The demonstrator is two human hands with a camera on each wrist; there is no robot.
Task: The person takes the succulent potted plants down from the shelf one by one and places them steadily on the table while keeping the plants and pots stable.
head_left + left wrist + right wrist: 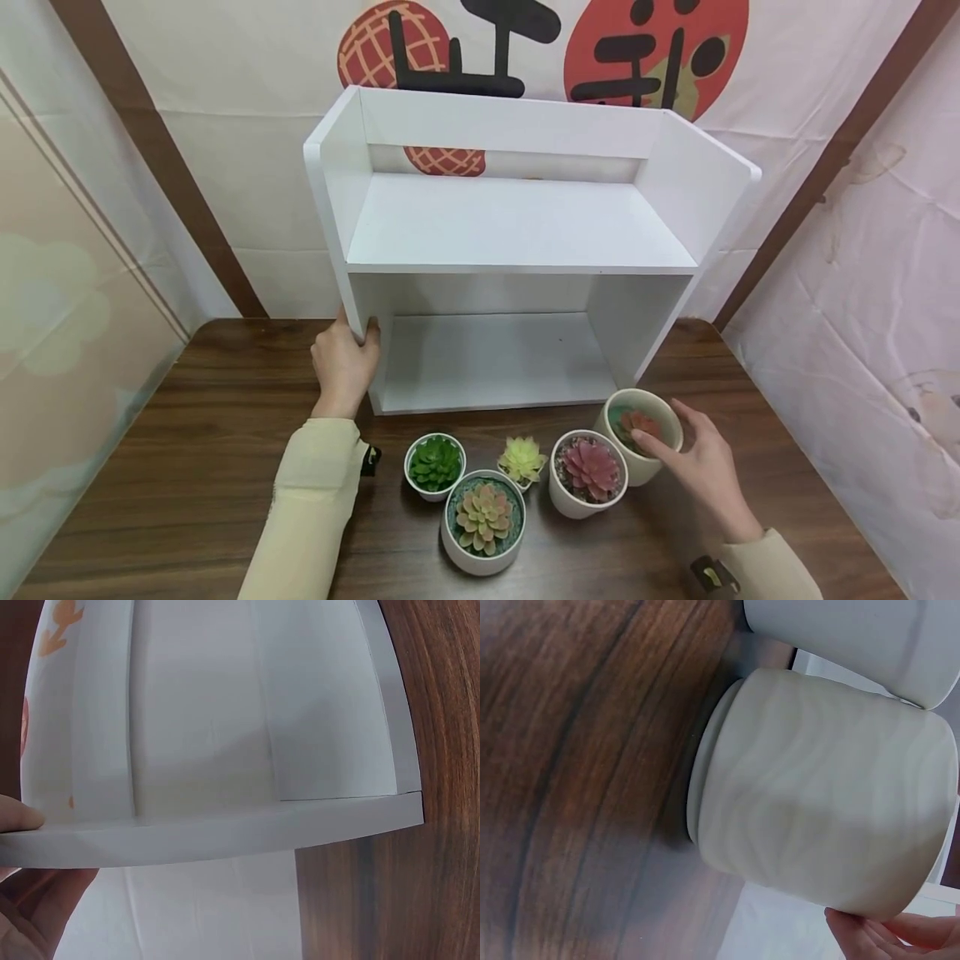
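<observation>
My left hand point(345, 365) grips the left side panel of a white two-tier shelf point(525, 223), with the thumb on the front edge. In the left wrist view its fingers point(52, 911) wrap that panel point(217, 838). My right hand point(701, 458) holds a cream pot point(652, 465) with a reddish succulent point(637, 423), the thumb over the rim and the fingertips on the far side. The right wrist view shows the pot's wavy ribbed wall point(825, 787) low by the wood, fingertips point(847, 930) near its rim. Next to it stands a white pot point(577, 502) with a pink succulent point(591, 471).
Left of these pots, a green succulent point(435, 463), a small yellow-green one point(522, 460) and a peach-green one point(483, 517) stand in white pots before the shelf. Everything rests on a dark wooden table point(202, 467). A printed cloth point(247, 167) hangs behind.
</observation>
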